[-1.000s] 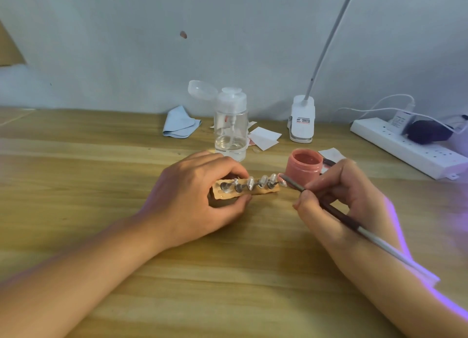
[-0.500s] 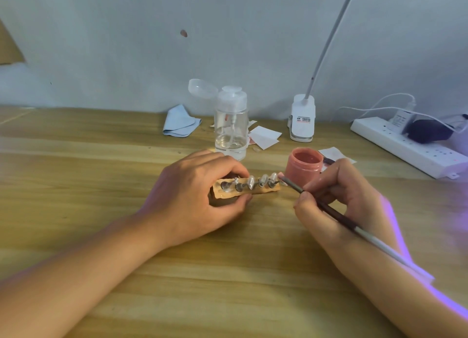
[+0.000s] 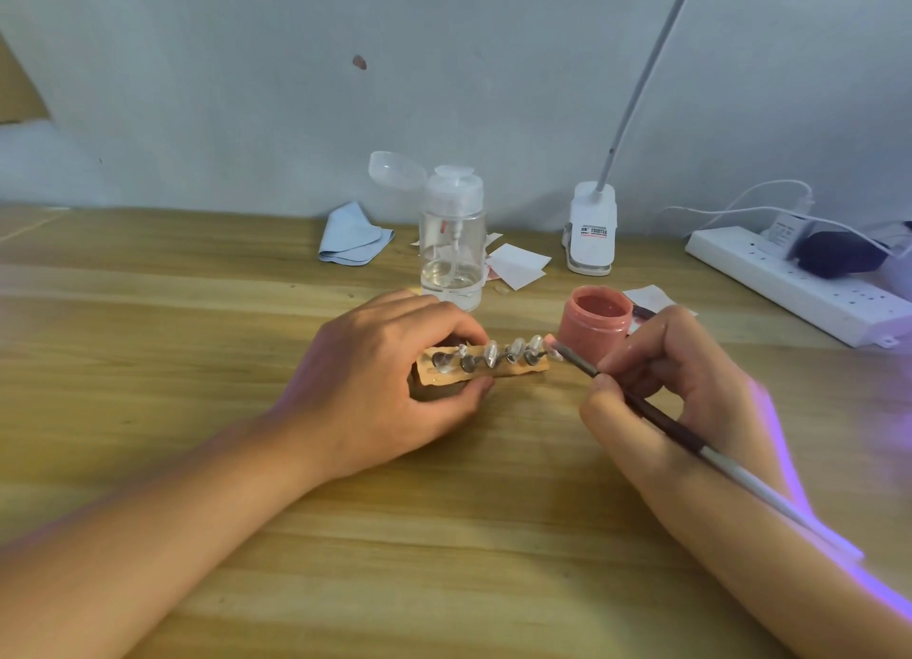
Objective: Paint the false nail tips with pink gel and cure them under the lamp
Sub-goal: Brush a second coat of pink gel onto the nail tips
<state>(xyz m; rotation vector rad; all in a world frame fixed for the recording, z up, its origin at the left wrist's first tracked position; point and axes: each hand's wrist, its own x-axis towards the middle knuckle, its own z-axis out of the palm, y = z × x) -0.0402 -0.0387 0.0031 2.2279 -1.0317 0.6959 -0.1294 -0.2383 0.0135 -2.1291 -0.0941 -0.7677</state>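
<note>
**Wood-grain counter: brush tip at the end nail**

Pale blue cloth [image 3: 353,236] lies folded at the back of the counter [image 3: 197,362], left of centre. Nearer the camera, the left hand [image 3: 375,382] rests on the wood. Its grip is closed on the left end of a tan holder strip [image 3: 523,369], with the thumb on the near edge and the fingers curled over the far edge.

Clear false nail tips [image 3: 491,352] stand in a row on small pegs along the strip, out to its free right end. Behind the hand stands a clear pump bottle [image 3: 451,243] with its flip cap open and a little liquid in the bottom. White paper squares [image 3: 518,263] lie just right of it.

An open jar of pink gel [image 3: 594,325] sits just beyond the strip's right end. The brush [image 3: 656,419] has its bristle end at the rightmost tip, beside the jar. The right hand [image 3: 666,392] pinches the dark shaft between thumb and fingers, and the white handle runs back over the wrist.

By the wall stands a white clip lamp [image 3: 591,229], its thin stem rising out of view. A white power strip [image 3: 799,288] with plugs lies far right, and violet light edges the right forearm.
</note>
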